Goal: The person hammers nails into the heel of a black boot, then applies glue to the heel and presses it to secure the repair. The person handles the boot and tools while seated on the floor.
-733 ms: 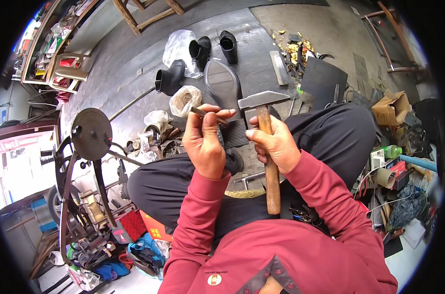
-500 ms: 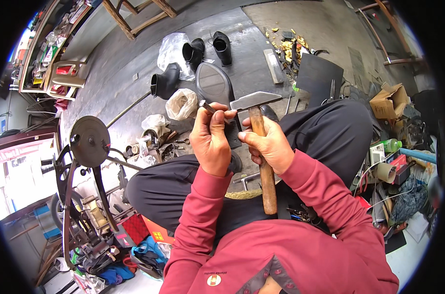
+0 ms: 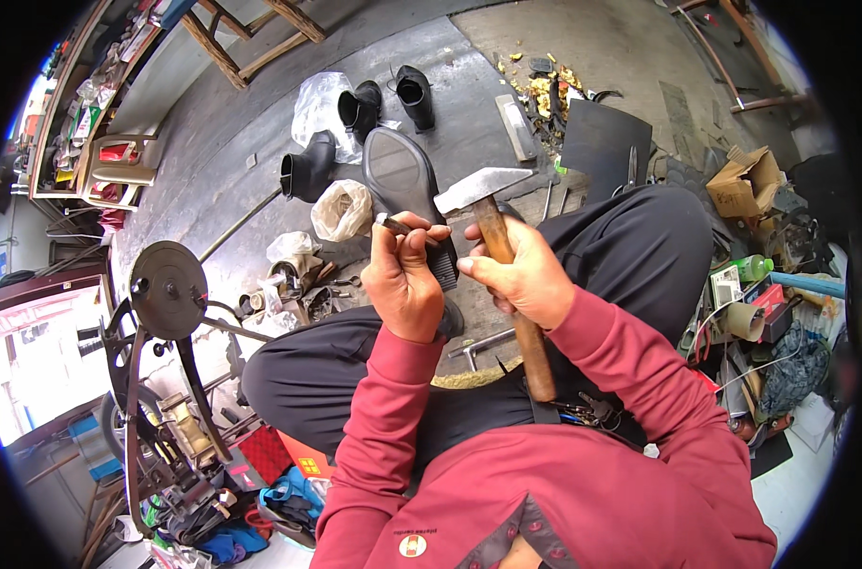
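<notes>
My right hand [image 3: 531,275] is closed round the wooden handle of a hammer [image 3: 488,187], just below its steel head. The head is held up and the handle's lower end points toward my lap. In my left hand [image 3: 404,284], thumb and fingers pinch a short dark rod with a shiny metal end [image 3: 391,224], perhaps a punch; much of it is hidden by the fingers. Beyond both hands an upturned black shoe [image 3: 400,169] shows its sole, with its ridged heel end partly behind my left hand.
Several black boots [image 3: 414,100] stand on the floor ahead by clear plastic. A white plastic bag [image 3: 342,211] lies nearer. At left stands a hand-wheel machine [image 3: 168,289]. On the right are a black sheet [image 3: 606,147], a cardboard box [image 3: 744,180] and piled clutter.
The hammer has tilted, its lower handle end swinging right and its head slightly left. My left hand still pinches the rod, and its metal end now shows more. The view has shifted slightly.
</notes>
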Available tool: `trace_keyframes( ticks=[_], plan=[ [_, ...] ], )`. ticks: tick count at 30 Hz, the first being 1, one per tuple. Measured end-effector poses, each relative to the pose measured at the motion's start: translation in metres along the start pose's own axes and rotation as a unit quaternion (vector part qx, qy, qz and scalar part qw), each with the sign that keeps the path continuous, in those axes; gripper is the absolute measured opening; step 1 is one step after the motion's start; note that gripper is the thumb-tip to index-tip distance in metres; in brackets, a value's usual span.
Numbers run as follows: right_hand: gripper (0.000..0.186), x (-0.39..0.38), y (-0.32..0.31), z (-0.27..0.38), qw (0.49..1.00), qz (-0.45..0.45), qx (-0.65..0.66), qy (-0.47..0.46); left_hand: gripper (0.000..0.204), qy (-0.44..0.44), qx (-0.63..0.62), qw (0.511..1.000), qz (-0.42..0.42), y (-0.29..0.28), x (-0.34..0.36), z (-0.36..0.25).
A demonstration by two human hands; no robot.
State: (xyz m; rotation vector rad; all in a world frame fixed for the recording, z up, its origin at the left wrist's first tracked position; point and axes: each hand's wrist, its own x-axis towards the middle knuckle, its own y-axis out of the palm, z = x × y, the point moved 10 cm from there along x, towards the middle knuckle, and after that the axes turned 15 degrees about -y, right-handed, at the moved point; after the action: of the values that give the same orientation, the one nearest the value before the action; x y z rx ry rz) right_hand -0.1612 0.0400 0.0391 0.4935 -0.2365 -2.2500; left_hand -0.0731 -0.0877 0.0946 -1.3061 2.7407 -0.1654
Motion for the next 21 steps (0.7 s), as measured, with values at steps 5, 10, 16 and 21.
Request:
trace_keyframes(
  ticks=[5, 10, 16, 21],
  plan=[
    [0.025, 0.003, -0.008, 0.065, 0.979, 0.092, -0.151, -0.1, 0.014, 0.005, -0.052, 0.999, 0.002, 0.0, 0.0, 0.005],
    [0.018, 0.006, 0.001, 0.121, 0.895, 0.184, -0.336, -0.228, 0.005, 0.016, -0.067, 0.998, 0.001, 0.0, 0.001, 0.005],
    [0.015, -0.009, 0.029, 0.192, 0.866, 0.19, -0.354, -0.297, 0.007, 0.073, 0.041, 0.997, 0.001, 0.006, 0.0, -0.008],
    [0.033, -0.028, 0.045, 0.222, 0.834, 0.149, -0.317, -0.426, 0.005, 0.079, 0.072, 0.994, 0.034, 0.011, -0.001, -0.012]
  ],
)
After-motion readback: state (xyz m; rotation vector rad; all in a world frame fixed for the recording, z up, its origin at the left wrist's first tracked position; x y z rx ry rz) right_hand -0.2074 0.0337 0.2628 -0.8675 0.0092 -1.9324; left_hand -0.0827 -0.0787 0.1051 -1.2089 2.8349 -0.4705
